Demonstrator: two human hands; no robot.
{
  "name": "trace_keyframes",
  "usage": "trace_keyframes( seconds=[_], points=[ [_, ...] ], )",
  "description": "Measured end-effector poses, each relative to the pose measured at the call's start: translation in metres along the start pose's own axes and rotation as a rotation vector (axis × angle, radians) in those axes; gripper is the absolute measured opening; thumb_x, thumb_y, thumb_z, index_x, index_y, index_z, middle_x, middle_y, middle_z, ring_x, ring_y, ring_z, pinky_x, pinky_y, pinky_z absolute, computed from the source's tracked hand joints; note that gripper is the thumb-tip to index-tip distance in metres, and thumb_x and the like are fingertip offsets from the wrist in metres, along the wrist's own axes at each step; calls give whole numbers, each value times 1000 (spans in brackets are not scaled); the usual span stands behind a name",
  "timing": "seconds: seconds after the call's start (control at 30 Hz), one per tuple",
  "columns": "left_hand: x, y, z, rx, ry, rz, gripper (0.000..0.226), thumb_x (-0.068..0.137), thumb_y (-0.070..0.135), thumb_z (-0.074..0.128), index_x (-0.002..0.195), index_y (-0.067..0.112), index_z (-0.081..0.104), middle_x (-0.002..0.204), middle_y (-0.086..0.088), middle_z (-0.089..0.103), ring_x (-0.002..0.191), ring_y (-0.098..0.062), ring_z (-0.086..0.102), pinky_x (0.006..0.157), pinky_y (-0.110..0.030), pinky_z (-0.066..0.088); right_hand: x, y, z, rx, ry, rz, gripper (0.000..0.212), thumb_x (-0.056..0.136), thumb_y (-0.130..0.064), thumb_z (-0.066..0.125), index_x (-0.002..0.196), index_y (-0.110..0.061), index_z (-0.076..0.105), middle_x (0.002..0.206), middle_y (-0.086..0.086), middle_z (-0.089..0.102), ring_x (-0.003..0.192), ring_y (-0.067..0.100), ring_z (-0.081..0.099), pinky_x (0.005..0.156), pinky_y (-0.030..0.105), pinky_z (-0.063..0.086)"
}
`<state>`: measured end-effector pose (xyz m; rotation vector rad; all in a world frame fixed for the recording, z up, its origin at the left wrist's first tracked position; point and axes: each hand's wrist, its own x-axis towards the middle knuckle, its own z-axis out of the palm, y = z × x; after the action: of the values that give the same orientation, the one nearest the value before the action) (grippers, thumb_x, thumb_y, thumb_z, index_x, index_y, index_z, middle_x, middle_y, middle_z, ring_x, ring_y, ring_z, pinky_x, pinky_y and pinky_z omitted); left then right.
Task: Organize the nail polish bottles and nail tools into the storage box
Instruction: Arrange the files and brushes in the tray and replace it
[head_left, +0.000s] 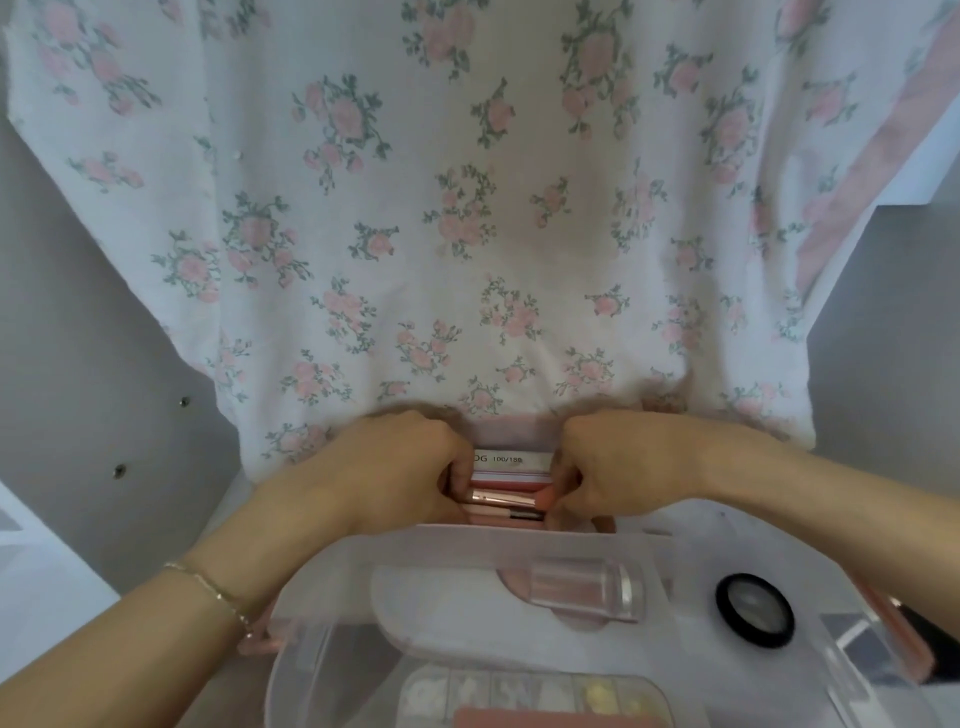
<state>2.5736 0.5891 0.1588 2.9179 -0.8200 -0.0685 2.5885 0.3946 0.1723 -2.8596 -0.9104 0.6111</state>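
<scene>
Nearest us sits the clear storage box; beyond its rim our left hand and right hand curl round a bundle of nail tools. Squeezed unevenly, one could slip out sideways.

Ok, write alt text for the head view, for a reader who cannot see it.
Both hands, left hand and right hand, curl their fingers round the ends of a bundle of pink nail tools and a nail file marked 100/180, above a translucent storage box. A floral cloth covers the table beyond.
</scene>
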Motion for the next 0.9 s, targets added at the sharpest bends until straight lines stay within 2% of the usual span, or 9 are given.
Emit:
trace_keyframes(
  seconds=[0.1, 0.27, 0.4, 0.47, 0.57, 0.7, 0.83, 0.9],
  points=[
    [-1, -1, 0, -12, 6, -3, 17, 73, 40, 67, 69, 35, 51, 64, 19, 47, 60, 5, 43, 51, -11, 27, 3, -4, 0, -61, 79, -19, 30, 78, -45, 62, 66, -18, 65, 47, -10, 55, 47, 3, 48, 54, 20, 41],
    [1, -2, 0, -77, 1, -10, 19, 71, 35, 68, 65, 35, 51, 67, 16, 52, 61, 4, 47, 52, -10, 31, 13, -16, 3, -255, 144, -62, 36, 78, -49, 58, 61, -18, 54, 51, -8, 45, 50, 10, 43, 50, 25, 37],
    [2, -5, 1, -130, -10, -2, 18, 72, 34, 71, 70, 34, 53, 72, 15, 54, 66, 1, 49, 65, -22, 42, 16, -22, 4, -321, 159, -85, 46, 80, -49, 56, 50, -19, 38, 50, -7, 38, 47, 8, 36, 44, 22, 25],
    [2, -6, 0, -155, -18, 1, 17, 73, 34, 72, 72, 34, 55, 75, 13, 57, 69, -1, 51, 70, -27, 46, 16, -21, 5, -315, 158, -81, 45, 80, -48, 56, 51, -20, 38, 51, -7, 38, 48, 8, 36, 44, 22, 25],
    [1, -6, 0, -182, -31, -6, 13, 72, 34, 72, 76, 32, 60, 74, 14, 60, 68, 1, 53, 70, -26, 47, 15, -19, 7, -304, 190, -63, 38, 81, -44, 56, 57, -17, 43, 52, -7, 38, 48, 9, 36, 45, 23, 26],
    [0, -5, 0, -92, -63, -4, 15, 73, 38, 69, 73, 36, 54, 67, 19, 55, 62, 6, 49, 58, -14, 36, 14, -18, 9, -276, 232, -55, 31, 79, -44, 58, 61, -21, 46, 51, -9, 36, 49, 11, 35, 48, 24, 27],
    [0, -3, -1, -22, -68, 5, 15, 74, 38, 66, 70, 35, 52, 62, 20, 49, 57, 9, 44, 51, -10, 27, 12, -15, 10, -282, 261, -61, 30, 77, -45, 58, 64, -18, 55, 51, -8, 40, 57, 18, 44, 55, 25, 34],
    [0, -3, -1, -3, -66, 16, 16, 75, 37, 66, 71, 34, 51, 61, 20, 48, 56, 9, 43, 50, -8, 28, 8, -12, 8, -262, 241, -59, 34, 77, -45, 58, 60, -15, 55, 51, -6, 43, 60, 19, 47, 56, 26, 40]
  ],
)
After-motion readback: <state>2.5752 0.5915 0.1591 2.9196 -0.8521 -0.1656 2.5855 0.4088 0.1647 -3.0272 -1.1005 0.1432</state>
